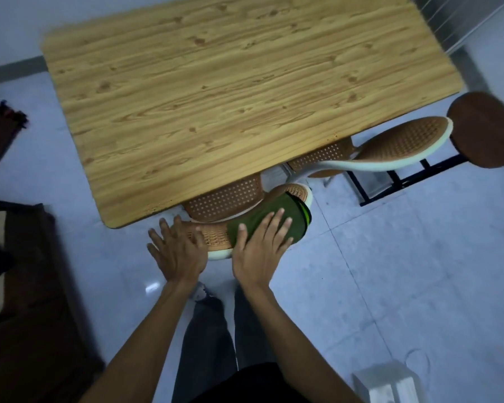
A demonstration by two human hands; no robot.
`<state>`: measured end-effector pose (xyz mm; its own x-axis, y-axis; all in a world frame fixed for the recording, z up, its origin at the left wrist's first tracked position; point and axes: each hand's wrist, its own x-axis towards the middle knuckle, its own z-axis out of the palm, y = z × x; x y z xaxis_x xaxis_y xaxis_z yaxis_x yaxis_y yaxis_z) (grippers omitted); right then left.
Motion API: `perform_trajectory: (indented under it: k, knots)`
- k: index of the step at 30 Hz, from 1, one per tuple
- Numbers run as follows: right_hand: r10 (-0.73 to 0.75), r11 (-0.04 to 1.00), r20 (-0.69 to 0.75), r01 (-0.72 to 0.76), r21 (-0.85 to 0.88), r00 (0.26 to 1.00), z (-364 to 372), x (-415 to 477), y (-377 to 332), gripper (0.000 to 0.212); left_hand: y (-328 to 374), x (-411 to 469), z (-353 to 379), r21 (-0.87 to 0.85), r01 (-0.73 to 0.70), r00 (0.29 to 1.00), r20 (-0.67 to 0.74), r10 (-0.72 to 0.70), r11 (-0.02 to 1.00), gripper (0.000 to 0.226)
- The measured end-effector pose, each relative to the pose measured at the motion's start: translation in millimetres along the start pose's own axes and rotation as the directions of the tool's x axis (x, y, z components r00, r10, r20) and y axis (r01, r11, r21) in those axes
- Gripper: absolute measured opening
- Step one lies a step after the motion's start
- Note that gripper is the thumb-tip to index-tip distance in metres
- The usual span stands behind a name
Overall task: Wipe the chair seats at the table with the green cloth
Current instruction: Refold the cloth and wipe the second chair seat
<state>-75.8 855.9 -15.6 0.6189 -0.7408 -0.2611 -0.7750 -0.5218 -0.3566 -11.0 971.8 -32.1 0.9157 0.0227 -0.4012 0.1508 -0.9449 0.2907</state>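
We press our right hand (261,251), fingers spread, on the green cloth (277,219) covering the chair (216,238); our left hand (176,251) lies spread beside it.

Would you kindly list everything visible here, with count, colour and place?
table: one, light wood grain, centre.
chairs: two, brown perforated with pale rims; near chair under the hands, second chair to the right.
green cloth: one, on the near chair.
stool: one, round, reddish brown, far right.
box: one, pale, on the floor, bottom right.
left hand: flat on the chair edge.
right hand: flat on the cloth.
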Motion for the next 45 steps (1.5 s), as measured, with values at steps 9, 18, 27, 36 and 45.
perform_trajectory:
  k: [9,18,27,36,45]
  knots:
    - [-0.009,1.0,0.106,0.007,0.022,0.994,-45.8,111.8,44.6,0.062,-3.5,1.9,0.5,0.016,-0.032,0.999,-0.004,0.032,0.999,0.056]
    - [0.147,0.947,0.809,-0.317,0.051,0.569,-57.1,254.3,42.8,0.037,-5.2,2.3,11.0,-0.012,-0.026,0.992,-0.124,0.025,1.0,0.056]
    - [-0.362,0.593,0.707,0.735,-0.328,0.608,-73.7,170.5,58.1,0.05,-2.2,3.2,9.0,0.014,0.003,0.995,-0.097,-0.002,1.0,0.059]
    - [-0.256,0.732,0.961,0.67,0.119,0.109,-21.0,83.8,-27.0,0.061,-8.1,-8.5,19.5,-0.103,-0.017,0.987,-0.159,0.001,0.995,0.06]
    - [0.025,0.847,0.947,0.496,-0.19,0.321,49.5,158.7,-34.4,0.071,-10.2,5.3,24.0,-0.134,-0.009,0.981,-0.194,-0.018,0.991,0.059]
